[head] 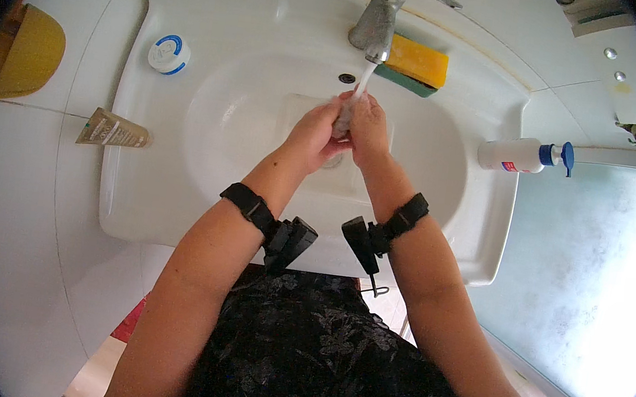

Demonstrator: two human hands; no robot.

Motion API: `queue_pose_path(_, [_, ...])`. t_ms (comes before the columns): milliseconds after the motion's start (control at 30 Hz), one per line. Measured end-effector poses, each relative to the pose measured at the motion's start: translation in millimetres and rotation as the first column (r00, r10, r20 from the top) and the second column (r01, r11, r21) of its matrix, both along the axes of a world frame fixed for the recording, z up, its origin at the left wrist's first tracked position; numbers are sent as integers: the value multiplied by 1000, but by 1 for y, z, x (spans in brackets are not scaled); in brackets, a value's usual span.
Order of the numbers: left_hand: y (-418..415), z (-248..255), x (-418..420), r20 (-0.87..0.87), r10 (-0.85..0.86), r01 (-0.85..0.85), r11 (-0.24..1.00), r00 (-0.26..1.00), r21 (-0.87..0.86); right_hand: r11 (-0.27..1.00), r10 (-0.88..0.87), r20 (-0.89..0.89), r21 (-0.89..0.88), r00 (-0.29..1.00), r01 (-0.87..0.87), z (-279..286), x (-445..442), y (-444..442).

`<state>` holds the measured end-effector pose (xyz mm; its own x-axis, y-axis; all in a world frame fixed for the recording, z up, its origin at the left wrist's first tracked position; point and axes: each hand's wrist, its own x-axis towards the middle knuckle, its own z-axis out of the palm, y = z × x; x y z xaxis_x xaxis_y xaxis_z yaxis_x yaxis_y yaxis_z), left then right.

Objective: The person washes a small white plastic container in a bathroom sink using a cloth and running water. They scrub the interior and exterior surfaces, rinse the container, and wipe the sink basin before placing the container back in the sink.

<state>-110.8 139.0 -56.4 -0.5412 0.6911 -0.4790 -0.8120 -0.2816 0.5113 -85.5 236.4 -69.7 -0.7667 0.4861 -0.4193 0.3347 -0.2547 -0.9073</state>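
Observation:
My left hand [318,127] and my right hand [369,130] are together over the white washbasin [229,146], under the tap's running water [366,76]. The stream falls from the metal tap [378,21] onto my fingers. Between the palms shows a pale, blurred patch [343,123]; whether it is pooled water or a small object, I cannot tell. Most fingertips are hidden by the hands themselves. Below the hands, the drain [332,160] is partly covered. Each forearm wears a black strap with a small black device.
Behind the tap's spout lies a yellow and green sponge [415,61]. A round white and blue container [169,54] and a beige squeeze tube [115,130] rest on the left rim. On the right rim a white pump bottle [514,155] lies in view. A frosted glass panel [586,243] stands farther right.

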Motion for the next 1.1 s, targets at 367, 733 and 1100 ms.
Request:
queue_pose_path(367, [3,-5,16,139,124,-140,984,982,106,277,402,284,868,870,-412,15,32,-8])
queue_pose_path(733, [-28,-36,-7,-141,-11,-68,835,990,-546,252,319,177,931,931,-263,2,68,19])
queue_pose_path(1100, [-28,-17,2,17,-80,81,992,997,-96,676,417,82,638,905,-370,10,63,-1])
